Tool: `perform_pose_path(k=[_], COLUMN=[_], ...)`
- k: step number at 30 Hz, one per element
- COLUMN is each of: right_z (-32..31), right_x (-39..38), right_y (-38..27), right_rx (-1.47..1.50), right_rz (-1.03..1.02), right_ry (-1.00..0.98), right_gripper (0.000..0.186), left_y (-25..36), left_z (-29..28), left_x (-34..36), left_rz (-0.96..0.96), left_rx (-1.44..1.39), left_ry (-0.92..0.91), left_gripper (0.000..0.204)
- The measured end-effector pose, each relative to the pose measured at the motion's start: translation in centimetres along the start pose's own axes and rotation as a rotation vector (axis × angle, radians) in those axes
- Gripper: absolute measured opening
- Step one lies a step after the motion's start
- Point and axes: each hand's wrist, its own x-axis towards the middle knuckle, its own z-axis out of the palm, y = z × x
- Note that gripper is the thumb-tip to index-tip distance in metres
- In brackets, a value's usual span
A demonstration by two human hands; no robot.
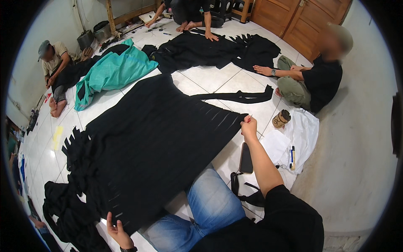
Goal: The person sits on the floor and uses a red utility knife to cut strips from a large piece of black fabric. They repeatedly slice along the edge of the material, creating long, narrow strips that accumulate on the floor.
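A large black cloth (142, 130) lies spread in front of me, its near part over my jeans. Short pale lines and slits mark its right edge; strip-like fringes hang off its left side. My right hand (248, 127) is closed on the cloth's right corner, arm stretched out. A small pale tip shows at those fingertips, too small to name. By the cloth's near left edge is my left hand (119, 233), fingers apart, at the short pale marks there. A long black strip (239, 96) lies beyond the right corner.
A phone (246, 158), black straps (247, 191), markers (292, 157), a white plastic bag (304, 130) and a brown cup (281, 119) lie to my right. A teal sack (113, 71) and more black cloth (197, 50) lie ahead, with three people seated around.
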Motion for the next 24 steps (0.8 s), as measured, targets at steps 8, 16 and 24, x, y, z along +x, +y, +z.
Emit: perform_pose_path(k=[8, 16, 24], right_z=[3.5, 8.2, 9.6], right_x=[9.0, 19.9, 20.1], right_y=[-2.4, -13.3, -12.8], right_rx=[-0.634, -1.084, -1.140], right_rz=[-0.300, 0.027, 0.076], right_ry=[-0.145, -0.120, -0.152], right_gripper=[0.049, 0.073, 0.083], left_y=[-3.2, -1.1, -0.6], left_z=[0.9, 5.9, 6.4], left_x=[-1.6, -2.8, -2.4], left_rz=[0.241, 0.319, 0.284], left_rx=[0.787, 0.815, 0.778], left_ry=[0.091, -0.090, -0.080], left_gripper=[0.051, 0.066, 0.066])
